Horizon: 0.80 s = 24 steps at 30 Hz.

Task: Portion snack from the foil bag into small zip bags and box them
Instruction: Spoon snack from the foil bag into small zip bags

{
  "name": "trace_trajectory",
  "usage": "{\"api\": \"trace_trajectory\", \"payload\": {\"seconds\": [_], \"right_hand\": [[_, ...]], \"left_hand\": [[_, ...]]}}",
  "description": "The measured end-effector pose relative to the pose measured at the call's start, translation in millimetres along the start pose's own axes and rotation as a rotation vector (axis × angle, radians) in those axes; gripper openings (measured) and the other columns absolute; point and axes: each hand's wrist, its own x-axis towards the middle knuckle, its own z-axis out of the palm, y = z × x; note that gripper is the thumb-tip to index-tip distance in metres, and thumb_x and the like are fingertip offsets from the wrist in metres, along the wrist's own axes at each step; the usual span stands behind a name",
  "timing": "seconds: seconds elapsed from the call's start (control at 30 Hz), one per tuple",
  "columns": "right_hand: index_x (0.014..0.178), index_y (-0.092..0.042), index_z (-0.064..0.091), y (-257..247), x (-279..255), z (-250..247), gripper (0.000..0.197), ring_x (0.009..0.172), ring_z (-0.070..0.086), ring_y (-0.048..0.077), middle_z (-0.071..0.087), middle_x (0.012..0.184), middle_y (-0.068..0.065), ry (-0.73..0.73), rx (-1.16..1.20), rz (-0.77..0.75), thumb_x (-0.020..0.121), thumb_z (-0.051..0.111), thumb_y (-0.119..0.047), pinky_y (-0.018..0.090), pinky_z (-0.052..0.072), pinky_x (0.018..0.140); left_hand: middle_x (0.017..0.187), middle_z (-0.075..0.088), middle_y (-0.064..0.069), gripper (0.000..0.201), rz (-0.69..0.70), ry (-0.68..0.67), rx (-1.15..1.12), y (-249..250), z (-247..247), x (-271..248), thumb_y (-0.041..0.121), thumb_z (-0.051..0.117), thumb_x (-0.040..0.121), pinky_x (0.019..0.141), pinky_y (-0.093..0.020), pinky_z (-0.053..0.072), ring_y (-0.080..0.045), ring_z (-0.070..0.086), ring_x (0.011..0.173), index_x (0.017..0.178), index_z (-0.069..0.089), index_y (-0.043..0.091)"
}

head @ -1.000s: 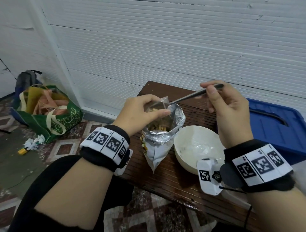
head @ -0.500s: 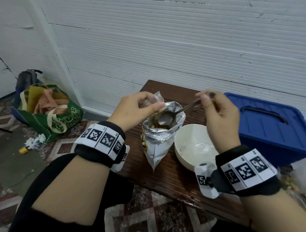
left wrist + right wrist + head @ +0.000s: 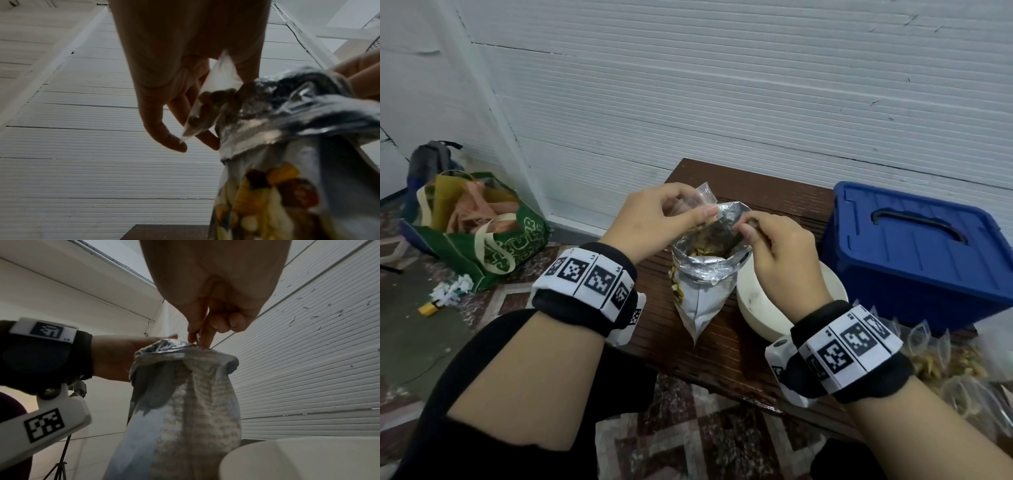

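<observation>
The foil bag (image 3: 705, 274) stands open on the wooden table (image 3: 726, 346), light, crinkly and quick to tip. The left hand (image 3: 654, 219) pinches a small zip bag (image 3: 207, 95) — thin, slippery film, best held by its rim — at the foil mouth. The right hand (image 3: 774, 246) has its fingers curled on a spoon handle (image 3: 197, 337), dipping inside.

No legible text anywhere.
</observation>
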Motion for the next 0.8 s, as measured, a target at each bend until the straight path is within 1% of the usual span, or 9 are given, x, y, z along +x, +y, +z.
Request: {"api": "trace_trajectory", "payload": {"seconds": [0.07, 0.17, 0.23, 0.33, 0.47, 0.57, 0.63, 0.73, 0.8], "right_hand": [[0.093, -0.011, 0.07, -2, -1, 1, 0.021, 0.083, 0.061, 0.021, 0.07, 0.085, 0.001, -0.009, 0.025, 0.03, 0.092, 0.049, -0.017, 0.032, 0.046, 0.076], [0.089, -0.009, 0.069, -4, -2, 3, 0.021, 0.078, 0.061, 0.017, 0.068, 0.08, 0.0, -0.029, 0.064, 0.082, 0.092, 0.05, -0.017, 0.025, 0.044, 0.071], [0.087, -0.007, 0.069, -5, -3, 2, 0.02, 0.075, 0.061, 0.015, 0.067, 0.077, 0.001, -0.033, 0.084, 0.129, 0.094, 0.051, -0.015, 0.021, 0.043, 0.068], [0.088, -0.012, 0.068, -6, -2, 1, 0.017, 0.076, 0.063, 0.013, 0.067, 0.077, -0.003, -0.009, 0.166, 0.264, 0.095, 0.053, -0.012, 0.022, 0.047, 0.071], [0.086, -0.013, 0.067, -6, 2, -4, 0.017, 0.071, 0.062, 0.013, 0.067, 0.073, 0.002, 0.09, 0.246, 0.425, 0.095, 0.052, -0.013, 0.012, 0.043, 0.065], [0.087, -0.012, 0.067, -4, 3, -7, 0.018, 0.071, 0.062, 0.008, 0.067, 0.068, 0.0, 0.176, 0.3, 0.537, 0.095, 0.051, -0.013, 0.009, 0.042, 0.069], [0.088, -0.015, 0.066, -2, 4, -9, 0.017, 0.071, 0.061, 0.004, 0.065, 0.066, -0.004, 0.227, 0.315, 0.598, 0.095, 0.051, -0.014, 0.011, 0.042, 0.07], [0.092, -0.016, 0.067, 3, 7, -15, 0.018, 0.064, 0.059, -0.006, 0.066, 0.068, -0.002, 0.286, 0.324, 0.663, 0.096, 0.049, -0.015, 0.003, 0.041, 0.064], [0.085, -0.021, 0.066, 5, 11, -20, 0.02, 0.07, 0.061, 0.001, 0.067, 0.065, -0.002, 0.334, 0.325, 0.69, 0.095, 0.049, -0.015, 0.014, 0.048, 0.073]], "left_hand": [[0.081, 0.072, -0.004, 0.034, -0.003, -0.002, 0.0, 1, 0, -1, 0.061, 0.066, 0.069, 0.064, -0.015, 0.048, -0.009, 0.065, 0.071, 0.088, 0.068, 0.033], [0.076, 0.069, 0.0, 0.028, 0.001, 0.001, 0.021, 1, 0, -1, 0.057, 0.068, 0.073, 0.061, -0.01, 0.045, 0.001, 0.058, 0.063, 0.087, 0.067, 0.034], [0.075, 0.068, -0.001, 0.029, 0.014, -0.002, 0.037, 1, 0, -1, 0.056, 0.068, 0.074, 0.063, -0.014, 0.046, -0.002, 0.058, 0.063, 0.09, 0.068, 0.032], [0.082, 0.07, -0.008, 0.034, 0.028, -0.003, 0.042, -1, 1, -1, 0.057, 0.068, 0.073, 0.068, -0.023, 0.049, -0.016, 0.062, 0.071, 0.093, 0.07, 0.03], [0.081, 0.066, -0.001, 0.029, 0.027, -0.044, 0.041, -2, 1, -1, 0.06, 0.066, 0.071, 0.064, -0.012, 0.043, -0.008, 0.056, 0.072, 0.089, 0.067, 0.037], [0.092, 0.069, 0.011, 0.036, 0.015, -0.057, 0.064, -1, 0, -1, 0.058, 0.065, 0.072, 0.063, -0.001, 0.04, 0.0, 0.06, 0.082, 0.1, 0.067, 0.035], [0.091, 0.068, 0.013, 0.03, 0.011, -0.057, 0.075, -2, -1, 0, 0.053, 0.068, 0.075, 0.063, 0.0, 0.039, 0.006, 0.057, 0.08, 0.099, 0.066, 0.036], [0.092, 0.067, 0.014, 0.033, 0.009, -0.05, 0.083, -4, -5, 0, 0.051, 0.07, 0.074, 0.068, -0.006, 0.043, 0.005, 0.057, 0.081, 0.102, 0.065, 0.034], [0.094, 0.066, 0.015, 0.035, -0.002, -0.051, 0.091, -4, -9, 0, 0.051, 0.072, 0.072, 0.07, -0.009, 0.043, 0.005, 0.057, 0.084, 0.102, 0.065, 0.034]]}}
